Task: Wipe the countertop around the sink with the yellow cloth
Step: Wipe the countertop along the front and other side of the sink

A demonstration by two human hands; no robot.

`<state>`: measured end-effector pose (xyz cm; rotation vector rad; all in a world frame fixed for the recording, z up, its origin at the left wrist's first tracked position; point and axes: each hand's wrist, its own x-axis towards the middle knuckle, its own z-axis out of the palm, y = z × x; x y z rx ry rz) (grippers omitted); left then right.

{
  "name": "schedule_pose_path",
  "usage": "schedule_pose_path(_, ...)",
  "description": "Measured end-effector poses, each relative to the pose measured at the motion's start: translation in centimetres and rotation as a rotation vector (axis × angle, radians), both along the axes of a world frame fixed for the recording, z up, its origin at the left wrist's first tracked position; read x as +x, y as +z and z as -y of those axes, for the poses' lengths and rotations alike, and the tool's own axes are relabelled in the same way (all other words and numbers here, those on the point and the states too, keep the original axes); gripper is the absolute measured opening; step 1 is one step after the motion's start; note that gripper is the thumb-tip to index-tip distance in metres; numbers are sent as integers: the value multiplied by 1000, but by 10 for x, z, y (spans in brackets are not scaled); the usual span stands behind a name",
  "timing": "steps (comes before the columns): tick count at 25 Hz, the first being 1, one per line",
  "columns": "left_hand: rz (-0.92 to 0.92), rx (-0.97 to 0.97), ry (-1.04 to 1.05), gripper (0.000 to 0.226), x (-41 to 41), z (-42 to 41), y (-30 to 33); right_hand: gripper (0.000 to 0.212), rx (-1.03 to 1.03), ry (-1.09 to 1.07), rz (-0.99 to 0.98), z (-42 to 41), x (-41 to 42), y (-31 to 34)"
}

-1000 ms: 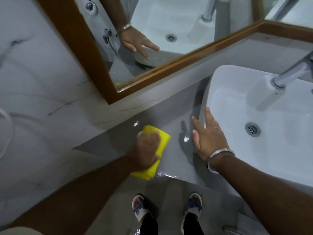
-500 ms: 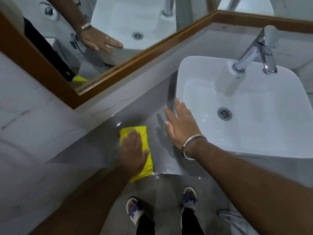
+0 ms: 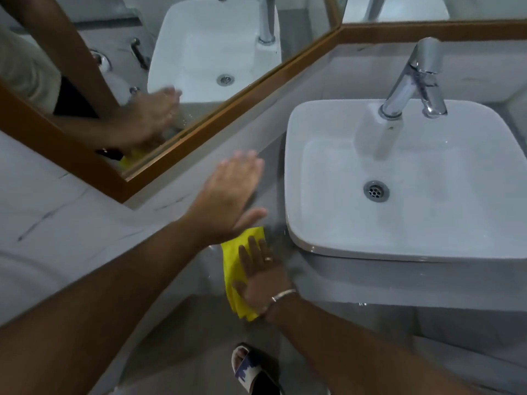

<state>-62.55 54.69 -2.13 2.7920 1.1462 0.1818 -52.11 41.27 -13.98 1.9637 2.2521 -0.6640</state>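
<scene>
The yellow cloth (image 3: 231, 266) lies folded on the wet grey countertop (image 3: 370, 283), just left of the white basin's front left corner. My right hand (image 3: 263, 277), with a ring and a metal bracelet, lies flat on top of the cloth and presses it down, covering its right half. My left hand (image 3: 228, 195) hovers above the counter behind the cloth, fingers straight and apart, holding nothing. It is blurred by motion.
The white square sink (image 3: 296, 223) stands on the counter at right, with a chrome faucet (image 3: 413, 78) at its back. A wood-framed mirror (image 3: 256, 78) runs along the marble wall behind. Below the counter edge, one sandalled foot (image 3: 248, 366) shows on the floor.
The cloth has passed from my left hand to my right hand and shifted right toward the sink's corner. My left hand has lifted off it; my right hand has left the sink's side.
</scene>
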Motion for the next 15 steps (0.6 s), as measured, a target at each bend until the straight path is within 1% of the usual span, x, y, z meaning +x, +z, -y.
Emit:
schedule_pose_path(2, -21, 45, -290, 85, 56, 3, 1, 77, -22, -92, 15, -17, -12, -14)
schedule_pose_path(4, -101, 40, -470, 85, 89, 8, -19, 75, -21, -74, 24, -10, -13, -29)
schedule_pose_path(5, -145, 60, -497, 85, 96, 9, -31, 72, -6, -38, 7, -2, -8, -28)
schedule_pose_path(6, -162, 86, -504, 85, 96, 8, -40, 69, 18, -17, -54, 7, 2, -25)
schedule_pose_path(7, -149, 104, -516, 86, 98, 6, -47, 66, -9, -4, -89, 20, 23, -19)
schedule_pose_path(8, -130, 108, -532, 86, 102, 5, -49, 61, 38, -7, -51, 37, 55, -15)
schedule_pose_path(9, -135, 110, -545, 86, 103, 4, -49, 57, 80, -84, -31, 60, 92, -13)
schedule_pose_path(10, -154, 111, -555, 86, 105, 3, -49, 58, 65, -147, 32, 82, 132, -12)
schedule_pose_path(11, -181, 112, -557, 86, 107, 3, -48, 66, 65, -243, 102, 104, 174, -9)
schedule_pose_path(12, -211, 115, -548, 86, 109, 3, -48, 75, 83, -287, 173, 118, 211, -12)
schedule_pose_path(14, -260, 91, -511, 84, 111, 6, -47, 80, 24, -347, 179, 119, 243, -20)
schedule_pose_path(15, -274, 78, -498, 84, 111, 8, -46, 81, 22, -370, 154, 109, 237, -25)
